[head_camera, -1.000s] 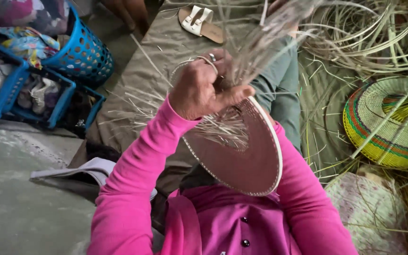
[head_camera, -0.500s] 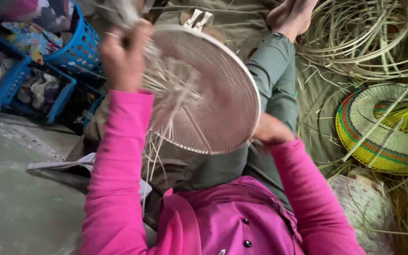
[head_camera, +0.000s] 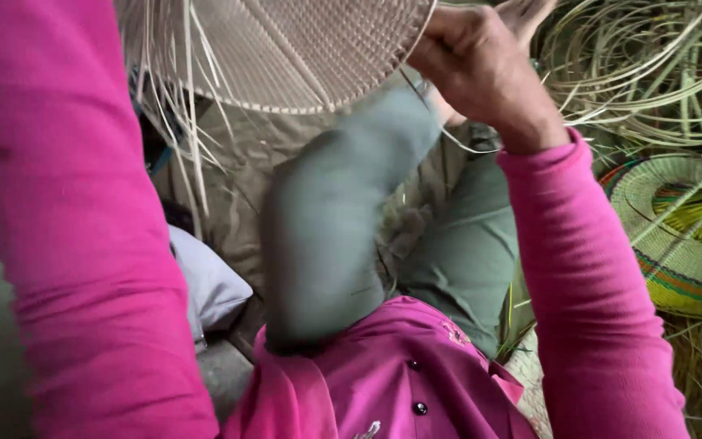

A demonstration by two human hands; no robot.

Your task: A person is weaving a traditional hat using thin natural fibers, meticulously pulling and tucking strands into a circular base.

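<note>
A round woven disc of pale cane is held up near the top of the head view, with loose strands hanging from its left side. My right hand grips the disc's right rim. My left hand is out of the picture; only its pink sleeve fills the left side, reaching up toward the disc. Below lie my knees in grey-green trousers and my pink buttoned shirt.
A striped green, yellow and red woven basket sits at the right. Coils of raw cane lie at the upper right. A brownish mat covers the floor under my legs, with a pale cushion at the left.
The disc has been lifted higher and closer to the camera. My right hand has moved from the disc's lower edge up to its right rim; my left hand has risen out of view.
</note>
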